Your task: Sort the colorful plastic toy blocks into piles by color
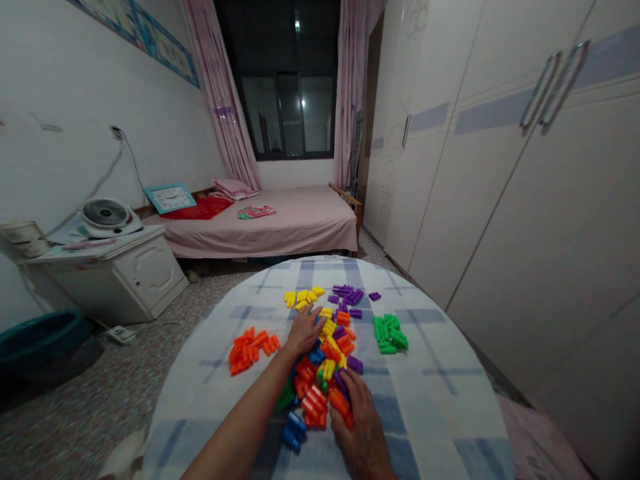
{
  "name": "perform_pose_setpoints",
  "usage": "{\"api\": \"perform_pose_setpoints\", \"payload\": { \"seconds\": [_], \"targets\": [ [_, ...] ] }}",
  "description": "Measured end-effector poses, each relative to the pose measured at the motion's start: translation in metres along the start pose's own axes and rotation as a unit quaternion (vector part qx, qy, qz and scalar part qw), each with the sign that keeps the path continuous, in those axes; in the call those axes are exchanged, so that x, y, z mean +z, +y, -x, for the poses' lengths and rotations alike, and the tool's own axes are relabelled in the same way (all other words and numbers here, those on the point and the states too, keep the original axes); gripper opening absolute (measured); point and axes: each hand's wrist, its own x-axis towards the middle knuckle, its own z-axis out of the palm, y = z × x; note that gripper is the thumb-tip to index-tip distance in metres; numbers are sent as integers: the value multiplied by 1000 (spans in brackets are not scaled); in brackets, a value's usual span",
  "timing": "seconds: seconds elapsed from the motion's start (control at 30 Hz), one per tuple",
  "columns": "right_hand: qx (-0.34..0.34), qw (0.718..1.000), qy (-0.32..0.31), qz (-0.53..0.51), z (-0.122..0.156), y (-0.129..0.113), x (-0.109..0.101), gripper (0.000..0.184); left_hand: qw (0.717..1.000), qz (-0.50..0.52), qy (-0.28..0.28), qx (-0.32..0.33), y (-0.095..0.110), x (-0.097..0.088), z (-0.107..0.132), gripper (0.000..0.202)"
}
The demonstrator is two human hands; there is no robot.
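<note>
Plastic blocks (pixel 320 380) lie under left hand (pixel 305 330) and right hand (pixel 361 427), both grips wide; teal basin (pixel 37 337) sits apart.

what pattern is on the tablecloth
The tablecloth is white with a blue-grey plaid check, shown best in the head view.

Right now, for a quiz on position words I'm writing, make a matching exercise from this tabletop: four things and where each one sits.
Things:
1 green plastic blocks
2 orange plastic blocks
3 left hand
4 right hand

Places:
A far end of the mixed heap
B near end of the mixed heap
C separate group right of the heap
D separate group left of the heap

Pairs: 1C, 2D, 3A, 4B
</note>
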Motion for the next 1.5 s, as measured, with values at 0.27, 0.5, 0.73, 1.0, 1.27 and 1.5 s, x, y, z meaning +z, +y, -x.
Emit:
{"api": "perform_pose_setpoints", "payload": {
  "seconds": [0.27,0.5,0.73,1.0,1.27,1.5],
  "targets": [
    [-3,1000,-5,8,1,2,2,53,998,-11,-69,-2,6,13,-13,49],
    [1,1000,-3,-2,0,1,2,51,993,54,-105,25,18,-18,10,37],
    [2,1000,9,-16,-1,-4,0,50,989,126,-73,22,10,-44,32,36],
    [-6,1000,12,-13,-1,-1,0,52,990,71,-49,-113,-26,-15,20,48],
    [-18,1000,18,-2,-1,6,7,55,982,131,-81,-105,-8,-7,21,55],
    [-24,999,37,-6,-2,7,12,53,971,164,-85,-153,5,-13,31,48]
  ]
}}
